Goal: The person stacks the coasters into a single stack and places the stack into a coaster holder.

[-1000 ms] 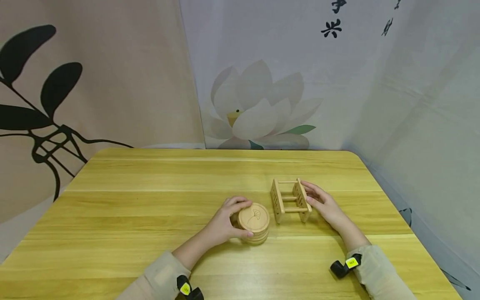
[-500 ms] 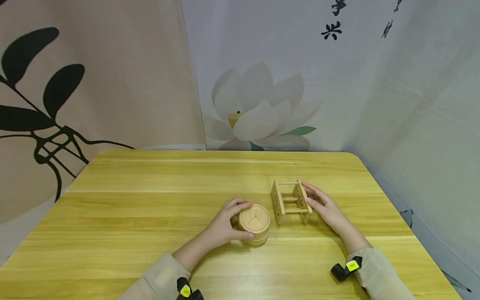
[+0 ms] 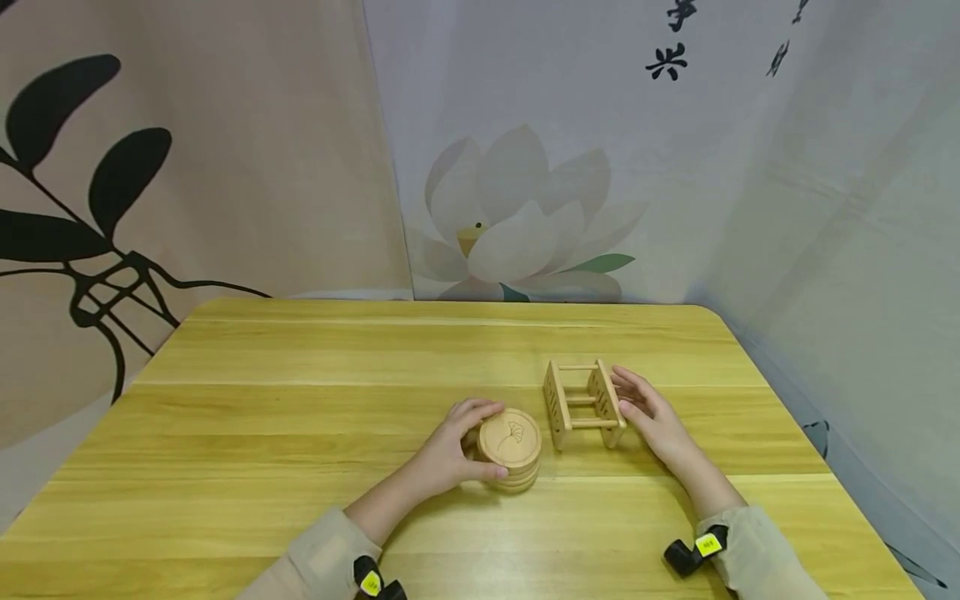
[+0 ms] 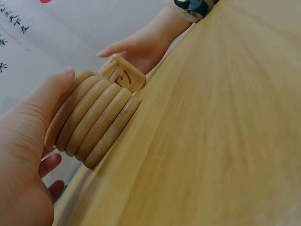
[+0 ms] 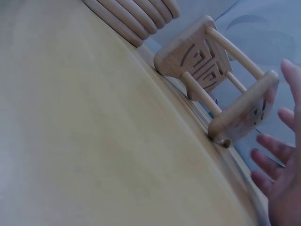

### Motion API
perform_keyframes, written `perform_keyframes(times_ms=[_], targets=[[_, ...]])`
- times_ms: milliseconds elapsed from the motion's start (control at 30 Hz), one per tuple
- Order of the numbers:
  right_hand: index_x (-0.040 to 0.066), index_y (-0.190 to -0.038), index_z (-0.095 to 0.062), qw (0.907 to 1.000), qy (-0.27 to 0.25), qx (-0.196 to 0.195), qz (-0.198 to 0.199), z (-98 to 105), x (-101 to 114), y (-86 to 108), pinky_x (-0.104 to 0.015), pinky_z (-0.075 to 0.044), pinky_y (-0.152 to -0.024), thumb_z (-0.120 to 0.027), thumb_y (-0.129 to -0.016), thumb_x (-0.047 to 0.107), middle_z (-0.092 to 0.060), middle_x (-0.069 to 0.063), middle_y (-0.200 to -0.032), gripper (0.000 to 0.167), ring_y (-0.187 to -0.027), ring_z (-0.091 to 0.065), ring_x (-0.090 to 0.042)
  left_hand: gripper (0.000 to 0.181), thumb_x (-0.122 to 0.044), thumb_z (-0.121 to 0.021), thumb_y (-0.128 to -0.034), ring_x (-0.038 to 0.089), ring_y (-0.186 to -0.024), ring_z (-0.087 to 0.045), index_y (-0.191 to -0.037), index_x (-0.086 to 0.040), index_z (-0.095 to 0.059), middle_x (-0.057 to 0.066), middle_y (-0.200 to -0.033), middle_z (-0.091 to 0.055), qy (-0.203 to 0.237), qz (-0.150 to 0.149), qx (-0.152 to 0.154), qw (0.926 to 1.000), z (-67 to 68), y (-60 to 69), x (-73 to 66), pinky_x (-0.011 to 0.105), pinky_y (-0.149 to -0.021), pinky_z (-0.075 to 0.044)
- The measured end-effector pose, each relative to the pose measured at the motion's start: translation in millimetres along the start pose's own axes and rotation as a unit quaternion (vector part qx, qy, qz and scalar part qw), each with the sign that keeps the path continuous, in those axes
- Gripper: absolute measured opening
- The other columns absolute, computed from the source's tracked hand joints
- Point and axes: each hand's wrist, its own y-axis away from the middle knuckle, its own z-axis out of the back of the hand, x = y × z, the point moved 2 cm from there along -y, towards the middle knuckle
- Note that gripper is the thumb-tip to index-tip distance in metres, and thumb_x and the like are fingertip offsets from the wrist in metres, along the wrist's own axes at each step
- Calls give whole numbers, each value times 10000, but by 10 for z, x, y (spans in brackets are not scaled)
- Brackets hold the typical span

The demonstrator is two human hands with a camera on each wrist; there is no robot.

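A stack of several round wooden coasters (image 3: 510,437) stands on the table, the top one engraved with a ginkgo leaf. My left hand (image 3: 448,446) holds this stack from its left side, thumb in front and fingers behind; the left wrist view shows the thumb (image 4: 51,92) against the upper coasters (image 4: 91,115). Just right of the stack stands a wooden coaster rack (image 3: 581,404) with two cut-out side panels joined by rods. Beside the rack's right panel is my right hand (image 3: 654,421), fingers extended, with a small gap to the rack (image 5: 244,108) in the right wrist view.
Everything rests on a light wood-grain table (image 3: 300,375). A printed cloth backdrop (image 3: 525,150) with a lotus and dark leaves rises behind its far edge. Black wrist cameras (image 3: 693,552) sit on both sleeves.
My right hand has drawn slightly right, off the rack's side panel that it touched before. The left hand, the coasters and the rack stay where they were.
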Motion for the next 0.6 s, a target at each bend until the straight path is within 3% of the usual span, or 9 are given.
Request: perform_keyframes(times_ms=[133,400,600], targets=[[6,-1454,-352,9993,89,-311,190,-15,46,36,-154,-339,-954,-458,-987,-20,-418,-241,-1406,480,-1240,-404,-356,879,-329,-870,-687,243,-1302,-325,-1431,-121,-452,2,-1400,-410,3,-5,-20,10000,0,5,-1,566,-1040,-248],[-25,-1411,-402,9920,54,-1201,398,-36,146,150,-214,-313,-995,-475,-959,-68,-431,-228,-1395,460,-1231,-429,-155,865,-309,-862,-702,288,-1330,-310,-1439,-146,-440,20,-1429,-384,209,2,-31,9998,-1,49,-22,596,-1047,-208],[-65,-1390,-402,9852,-125,-1604,589,-95,237,255,-217,-306,-983,-495,-929,-107,-472,-15,-1364,472,-1222,-415,-195,867,-299,-856,-716,289,-1332,-308,-1447,-136,-422,27,-1435,-375,280,-9,-20,9996,-1,72,-10,593,-1048,-211]])
